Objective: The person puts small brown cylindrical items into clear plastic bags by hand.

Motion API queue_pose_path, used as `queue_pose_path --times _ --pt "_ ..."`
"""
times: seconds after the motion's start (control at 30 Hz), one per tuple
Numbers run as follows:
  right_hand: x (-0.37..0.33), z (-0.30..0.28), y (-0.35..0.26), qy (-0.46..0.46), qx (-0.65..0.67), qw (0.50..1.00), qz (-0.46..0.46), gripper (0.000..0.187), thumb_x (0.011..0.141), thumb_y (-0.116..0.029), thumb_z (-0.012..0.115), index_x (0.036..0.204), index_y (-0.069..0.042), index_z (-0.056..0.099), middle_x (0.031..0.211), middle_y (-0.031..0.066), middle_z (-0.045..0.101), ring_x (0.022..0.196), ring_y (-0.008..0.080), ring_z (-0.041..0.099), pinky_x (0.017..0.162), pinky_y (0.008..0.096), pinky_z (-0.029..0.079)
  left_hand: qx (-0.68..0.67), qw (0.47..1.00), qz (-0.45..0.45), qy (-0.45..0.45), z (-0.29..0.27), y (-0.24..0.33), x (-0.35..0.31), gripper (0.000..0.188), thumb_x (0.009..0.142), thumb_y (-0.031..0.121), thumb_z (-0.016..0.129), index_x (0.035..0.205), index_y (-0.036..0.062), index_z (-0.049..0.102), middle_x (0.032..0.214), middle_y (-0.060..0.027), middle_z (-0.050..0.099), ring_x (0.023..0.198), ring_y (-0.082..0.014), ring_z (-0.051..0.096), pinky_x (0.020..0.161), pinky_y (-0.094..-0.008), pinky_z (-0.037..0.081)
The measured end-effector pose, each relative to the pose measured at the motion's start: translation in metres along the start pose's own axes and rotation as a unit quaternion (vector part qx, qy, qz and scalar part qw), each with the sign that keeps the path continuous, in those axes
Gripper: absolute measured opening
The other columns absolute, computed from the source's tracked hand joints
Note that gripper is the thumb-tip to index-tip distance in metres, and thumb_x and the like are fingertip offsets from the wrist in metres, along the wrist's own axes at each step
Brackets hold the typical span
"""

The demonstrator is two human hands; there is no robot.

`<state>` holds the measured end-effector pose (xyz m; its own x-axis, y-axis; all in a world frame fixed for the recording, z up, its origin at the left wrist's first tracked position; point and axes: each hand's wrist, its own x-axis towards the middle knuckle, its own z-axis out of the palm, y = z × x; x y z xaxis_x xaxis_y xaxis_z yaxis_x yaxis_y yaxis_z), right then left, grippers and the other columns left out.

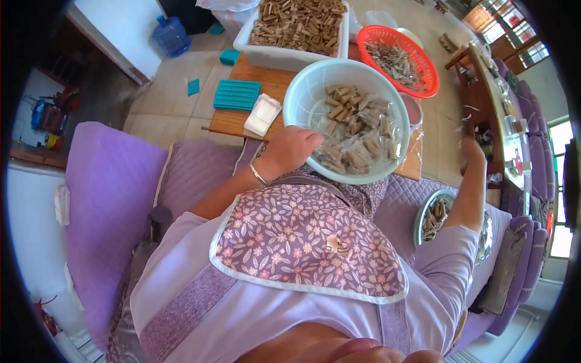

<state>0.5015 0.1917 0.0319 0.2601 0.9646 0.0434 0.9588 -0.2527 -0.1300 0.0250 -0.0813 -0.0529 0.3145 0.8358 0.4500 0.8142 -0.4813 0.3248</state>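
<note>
On my lap and the table edge rests a pale green basin (295, 109) holding small brown rolled pieces (343, 104) and clear plastic packets (369, 142) of them. My left hand (292, 148) is closed over the basin's near left rim, its fingertips just inside beside the packets. Far out to the right, my right hand (473, 151) is raised above the floor, seen nearly edge-on. Its fingers are hard to make out, with small pale scraps near them. Below that arm, a smaller green-rimmed bowl (419, 225) of brown pieces sits on the purple sofa seat.
The wooden table (236, 124) carries a white tub (290, 59) heaped with brown pieces, a red basket (431, 88) of thin packets, a teal ridged tray (237, 95) and a white pad (262, 115). A blue water jug (171, 36) stands on the floor beyond.
</note>
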Motion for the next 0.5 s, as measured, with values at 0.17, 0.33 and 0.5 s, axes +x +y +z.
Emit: queue_pose_path --times 0.17,0.33,0.5 --pt "-0.081 0.038 -0.101 0.274 0.09 0.896 -0.337 0.017 0.086 -0.009 0.054 0.097 -0.006 0.066 0.101 0.0143 0.064 0.098 0.033 0.061 0.081 0.044 0.049 -0.024 0.999 -0.019 0.031 0.002 0.005 -0.021 0.012 0.085 0.014 0.059 0.095 0.0096 0.063 0.085 -0.0073 0.065 0.077 -0.0292 0.062 0.067 -0.0407 0.049" --pt "-0.18 0.066 -0.223 0.065 0.169 0.857 -0.482 0.019 0.081 -0.006 0.054 0.094 -0.009 0.067 0.101 0.0129 0.064 0.097 0.0324 0.061 0.082 0.0415 0.05 -0.075 0.995 -0.047 -0.048 -0.014 0.01 -0.018 0.013 0.087 0.014 0.055 0.096 0.0066 0.059 0.086 -0.0108 0.063 0.082 -0.031 0.062 0.07 -0.0415 0.048" --pt "-0.163 0.104 -0.277 -0.005 0.101 0.87 -0.482 0.02 0.081 -0.007 0.053 0.094 -0.009 0.068 0.1 0.0134 0.063 0.101 0.0331 0.06 0.084 0.0421 0.05 -0.2 0.972 -0.101 0.064 -0.008 0.01 -0.01 0.014 0.086 0.01 0.062 0.099 0.0059 0.059 0.091 -0.012 0.064 0.083 -0.0311 0.063 0.073 -0.0404 0.05"
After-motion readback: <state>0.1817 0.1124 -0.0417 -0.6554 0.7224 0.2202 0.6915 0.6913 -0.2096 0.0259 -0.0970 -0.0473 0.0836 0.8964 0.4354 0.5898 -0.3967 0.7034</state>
